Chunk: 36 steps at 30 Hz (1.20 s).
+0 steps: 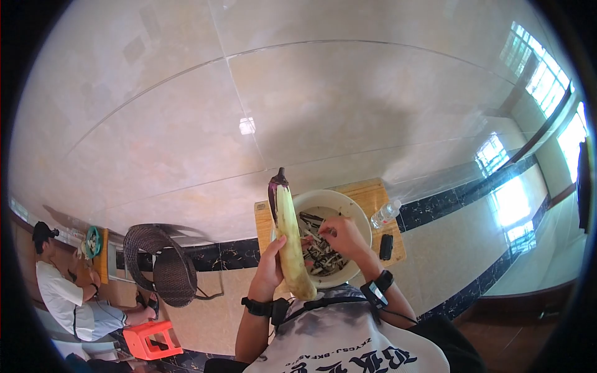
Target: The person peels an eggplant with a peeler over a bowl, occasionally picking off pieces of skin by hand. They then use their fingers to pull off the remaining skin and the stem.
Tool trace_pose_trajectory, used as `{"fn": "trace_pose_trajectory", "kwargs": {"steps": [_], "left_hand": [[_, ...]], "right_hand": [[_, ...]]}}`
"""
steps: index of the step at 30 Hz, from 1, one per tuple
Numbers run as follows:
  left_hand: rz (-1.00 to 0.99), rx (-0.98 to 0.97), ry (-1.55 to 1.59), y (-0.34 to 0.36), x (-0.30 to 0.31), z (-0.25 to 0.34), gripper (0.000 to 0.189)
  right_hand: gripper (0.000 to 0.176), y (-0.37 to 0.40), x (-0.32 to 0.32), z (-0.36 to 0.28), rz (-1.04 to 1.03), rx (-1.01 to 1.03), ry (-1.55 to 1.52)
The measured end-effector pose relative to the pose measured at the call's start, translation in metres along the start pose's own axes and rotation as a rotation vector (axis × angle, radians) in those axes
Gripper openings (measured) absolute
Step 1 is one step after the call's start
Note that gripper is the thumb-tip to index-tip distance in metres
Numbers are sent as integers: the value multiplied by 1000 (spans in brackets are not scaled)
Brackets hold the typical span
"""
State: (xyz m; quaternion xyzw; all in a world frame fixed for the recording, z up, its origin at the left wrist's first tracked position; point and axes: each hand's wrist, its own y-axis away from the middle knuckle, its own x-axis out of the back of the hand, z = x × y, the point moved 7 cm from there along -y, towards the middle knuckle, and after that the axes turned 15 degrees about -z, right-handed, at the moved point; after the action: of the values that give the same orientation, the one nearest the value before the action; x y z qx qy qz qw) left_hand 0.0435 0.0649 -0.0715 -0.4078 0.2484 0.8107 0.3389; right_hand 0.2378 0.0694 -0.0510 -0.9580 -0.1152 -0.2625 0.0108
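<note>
My left hand is wrapped round a long eggplant, held upright at the left side of a white basin. Most of the eggplant's visible side is peeled pale green, while dark purple skin stays near the stem and along the upper left edge. Inside the basin lies a heap of dark and pale peel strips. Over this heap is my right hand, its fingers closed together. Whatever may be between those fingers is too small to make out.
The basin stands on a wooden table against the tiled wall. A clear plastic bottle and a black phone-like object are at its right. To the left are a wicker chair, a red stool and a seated person.
</note>
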Motion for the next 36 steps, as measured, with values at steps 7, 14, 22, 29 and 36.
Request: {"fn": "trace_pose_trajectory", "kwargs": {"steps": [7,14,22,29,36], "left_hand": [[7,13,27,-3,4,-4,56],[-38,1,92,-2,-6,3,62],[-45,19,-44,1,-4,12,71],[-17,84,-216,3,-9,18,63],[14,102,-349,4,4,10,48]], "right_hand": [[21,-3,-15,-35,-59,213,85],[15,-2,-10,-13,-19,106,-94],[11,-3,-1,33,81,-68,9],[13,-6,4,25,14,-49,162],[17,-4,10,32,77,-140,14]]}}
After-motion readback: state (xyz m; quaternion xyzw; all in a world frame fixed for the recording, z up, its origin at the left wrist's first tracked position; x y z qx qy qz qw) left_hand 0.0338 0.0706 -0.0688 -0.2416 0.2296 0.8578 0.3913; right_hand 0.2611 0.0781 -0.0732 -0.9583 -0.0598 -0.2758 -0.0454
